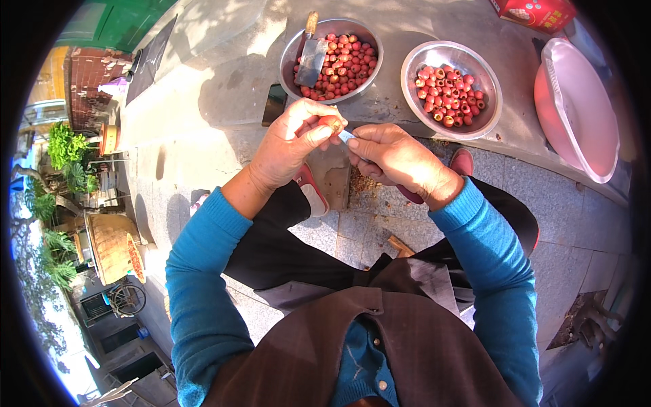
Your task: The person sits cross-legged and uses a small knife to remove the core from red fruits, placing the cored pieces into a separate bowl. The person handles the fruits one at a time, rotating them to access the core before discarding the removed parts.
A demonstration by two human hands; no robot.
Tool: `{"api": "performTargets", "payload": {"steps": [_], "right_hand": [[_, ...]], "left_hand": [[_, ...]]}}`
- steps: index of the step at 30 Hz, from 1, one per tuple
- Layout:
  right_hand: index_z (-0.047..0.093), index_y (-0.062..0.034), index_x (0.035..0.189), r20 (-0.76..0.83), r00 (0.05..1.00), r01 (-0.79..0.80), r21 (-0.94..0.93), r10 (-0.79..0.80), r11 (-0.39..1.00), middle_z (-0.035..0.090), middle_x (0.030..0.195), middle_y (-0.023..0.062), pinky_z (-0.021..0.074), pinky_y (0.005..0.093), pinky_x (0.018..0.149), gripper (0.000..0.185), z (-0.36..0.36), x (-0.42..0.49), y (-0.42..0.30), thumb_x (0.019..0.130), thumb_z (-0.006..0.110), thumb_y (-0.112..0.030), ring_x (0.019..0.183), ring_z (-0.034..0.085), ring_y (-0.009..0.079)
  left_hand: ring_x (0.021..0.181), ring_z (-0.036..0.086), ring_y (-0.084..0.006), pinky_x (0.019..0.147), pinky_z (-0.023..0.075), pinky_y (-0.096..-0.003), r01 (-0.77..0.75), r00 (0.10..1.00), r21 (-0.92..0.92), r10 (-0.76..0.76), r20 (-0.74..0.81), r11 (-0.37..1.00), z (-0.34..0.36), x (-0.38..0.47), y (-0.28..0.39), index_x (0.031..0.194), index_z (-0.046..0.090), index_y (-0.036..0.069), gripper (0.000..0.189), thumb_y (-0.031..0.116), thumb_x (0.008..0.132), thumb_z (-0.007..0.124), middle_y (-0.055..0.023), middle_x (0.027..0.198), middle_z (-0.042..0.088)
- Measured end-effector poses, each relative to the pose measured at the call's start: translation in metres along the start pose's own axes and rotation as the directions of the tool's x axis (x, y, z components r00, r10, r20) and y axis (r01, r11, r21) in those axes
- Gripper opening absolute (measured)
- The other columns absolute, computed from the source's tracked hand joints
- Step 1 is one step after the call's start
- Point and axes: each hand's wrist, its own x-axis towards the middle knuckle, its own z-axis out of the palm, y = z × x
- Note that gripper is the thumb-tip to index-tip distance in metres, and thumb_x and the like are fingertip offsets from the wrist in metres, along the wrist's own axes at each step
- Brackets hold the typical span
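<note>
My left hand [295,140] pinches a red hawthorn fruit [331,123] between thumb and fingers. In my right hand [394,157] is a small knife [347,136], its blade tip at the fruit and its dark red handle showing below the palm. Beyond my left hand a steel bowl [379,76] holds many whole red fruits, with a wooden-handled cleaver [312,63] lying across them. To its right, a second steel bowl [407,86] holds fruits, many with hollowed openings.
A pink plastic basin [585,102] stands on the concrete ledge [513,46] at the right, with a red printed box [539,12] behind it. Brown scraps [363,185] lie on the paving between my feet, near a piece of wood [400,245]. Potted plants are at far left.
</note>
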Motion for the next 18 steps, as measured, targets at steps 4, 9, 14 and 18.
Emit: {"api": "performTargets", "payload": {"steps": [4,9,14,18], "right_hand": [[0.056,-0.004,0.087,0.059,0.998,-0.047,0.22,0.035,0.974,0.043,0.06,-0.0037,0.0253,0.0213,0.042,0.028,0.003,-0.002,0.001,0.104,0.049,-0.025,0.048,0.035,0.0037],[0.058,-0.0044,0.085,0.078,0.997,-0.023,0.333,-0.003,0.943,0.048,0.062,-0.0017,0.0298,0.0223,0.045,0.027,0.004,0.0,0.01,0.103,0.049,-0.022,0.051,0.04,0.0044],[0.063,-0.0021,0.088,-0.166,0.958,0.236,0.0,-0.233,0.972,0.057,0.069,0.0013,0.0429,0.0254,0.057,0.025,0.014,0.018,0.035,0.102,0.052,-0.02,0.061,0.051,0.008],[0.064,-0.0007,0.095,-0.221,0.883,0.368,-0.222,-0.415,0.903,0.061,0.073,0.0069,0.0477,0.0324,0.066,0.021,0.01,0.022,0.043,0.1,0.053,-0.017,0.067,0.055,0.0148]], "left_hand": [[0.106,0.061,-0.0173,0.088,0.0513,-0.0312,-0.109,0.993,-0.046,0.108,-0.038,0.993,0.001,-0.001,-0.006,0.12,0.052,0.005,0.028,0.004,0.094,0.063,-0.011,0.117,0.063],[0.108,0.06,-0.0179,0.091,0.0516,-0.0324,-0.229,0.971,-0.062,0.223,-0.083,0.972,0.006,0.001,-0.014,0.117,0.05,0.004,0.028,-0.001,0.093,0.062,-0.0128,0.117,0.062],[0.102,0.059,-0.0173,0.088,0.0495,-0.0323,-0.108,0.989,-0.074,0.099,-0.111,0.991,0.01,0.0,-0.023,0.118,0.05,0.007,0.021,0.005,0.098,0.057,-0.0121,0.12,0.058],[0.098,0.058,-0.0149,0.084,0.048,-0.0302,-0.004,0.998,-0.128,-0.003,-0.055,0.992,0.003,0.003,-0.023,0.118,0.052,0.007,0.018,0.006,0.1,0.055,-0.0092,0.115,0.061]]}}
